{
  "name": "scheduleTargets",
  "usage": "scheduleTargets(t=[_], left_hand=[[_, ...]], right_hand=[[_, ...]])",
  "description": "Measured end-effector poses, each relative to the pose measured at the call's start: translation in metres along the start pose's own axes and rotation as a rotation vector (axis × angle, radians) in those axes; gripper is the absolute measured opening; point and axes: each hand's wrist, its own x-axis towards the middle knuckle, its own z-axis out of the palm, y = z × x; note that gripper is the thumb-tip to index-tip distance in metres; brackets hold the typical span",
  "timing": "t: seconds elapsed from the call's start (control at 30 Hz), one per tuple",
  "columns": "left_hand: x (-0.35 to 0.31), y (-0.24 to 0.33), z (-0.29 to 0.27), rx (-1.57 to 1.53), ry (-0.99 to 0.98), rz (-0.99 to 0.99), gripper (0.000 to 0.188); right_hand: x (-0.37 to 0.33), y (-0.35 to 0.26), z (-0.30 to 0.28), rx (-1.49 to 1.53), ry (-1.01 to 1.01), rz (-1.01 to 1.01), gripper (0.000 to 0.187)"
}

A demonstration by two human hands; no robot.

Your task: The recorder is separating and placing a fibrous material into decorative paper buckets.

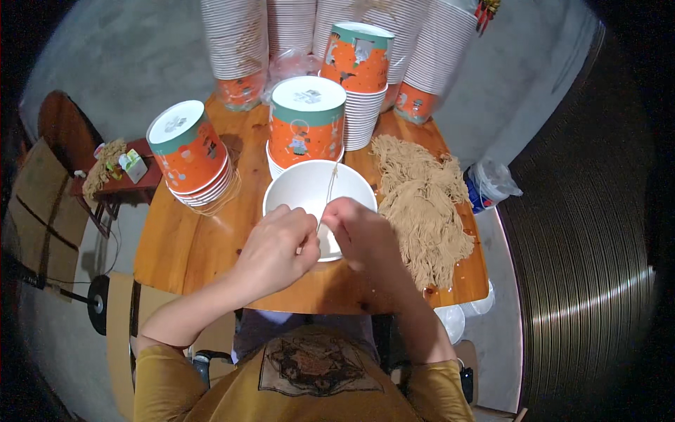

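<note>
Fingertips of both hands were pinched together on a thin tan strand (328,191) rising over the white paper bowl (302,188) — left hand (273,250) and right hand (364,235) nearly touching above its near rim. The bowl sat on the wooden table (176,246), just left of a heap of tan strands (422,204). Behind stood orange-and-green cup stacks (307,123) — tall white stacks (235,39) farther back.

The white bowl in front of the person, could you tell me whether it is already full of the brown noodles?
No, the white bowl shows a bare white inside, while the brown noodles lie heaped on the wooden table beside it.
</note>
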Motion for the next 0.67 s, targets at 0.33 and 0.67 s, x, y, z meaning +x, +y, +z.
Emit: scheduleTargets(t=[0.33,0.67], left_hand=[[-0.019,-0.009,-0.009,0.061,-0.09,0.392,0.014],[-0.017,-0.036,-0.002,-0.107,-0.06,0.429,0.02]], right_hand=[[0.004,-0.001,0.004,-0.034,0.119,0.059,0.018],[0.01,0.0,0.008,-0.067,0.074,0.114,0.016]])
